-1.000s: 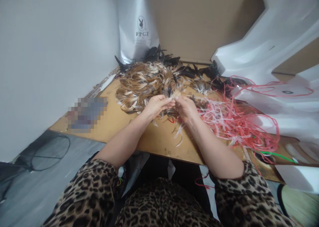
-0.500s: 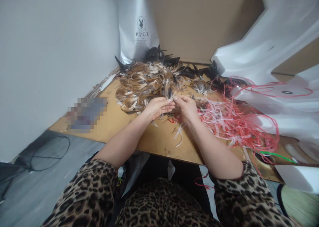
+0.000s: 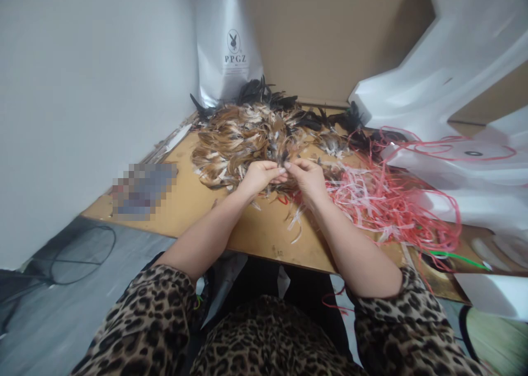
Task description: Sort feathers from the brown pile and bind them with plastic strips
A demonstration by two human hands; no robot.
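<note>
My left hand (image 3: 262,177) and my right hand (image 3: 307,179) meet over the table, thumb tips nearly touching. Both are closed in a pinch on the base of a small bunch of feathers (image 3: 284,154), whose dark and brown tips point away from me. The fingers hide the pinched ends. Just beyond and to the left spreads a large pile of brown and cream feathers (image 3: 231,137). Black feathers (image 3: 264,93) lie along its back edge. Beside my right wrist sits a tangled heap of red and white plastic strips (image 3: 379,200).
A white bag (image 3: 229,46) with a rabbit logo stands at the back against a cardboard panel (image 3: 330,40). White plastic sheeting (image 3: 412,90) rises on the right. A blurred flat item (image 3: 144,192) lies on the wooden table (image 3: 198,211) at left. A green strip (image 3: 462,259) lies front right.
The fingers of my left hand have curled in, where they were more stretched out before. Both hands keep nearly the same place over the feathers.
</note>
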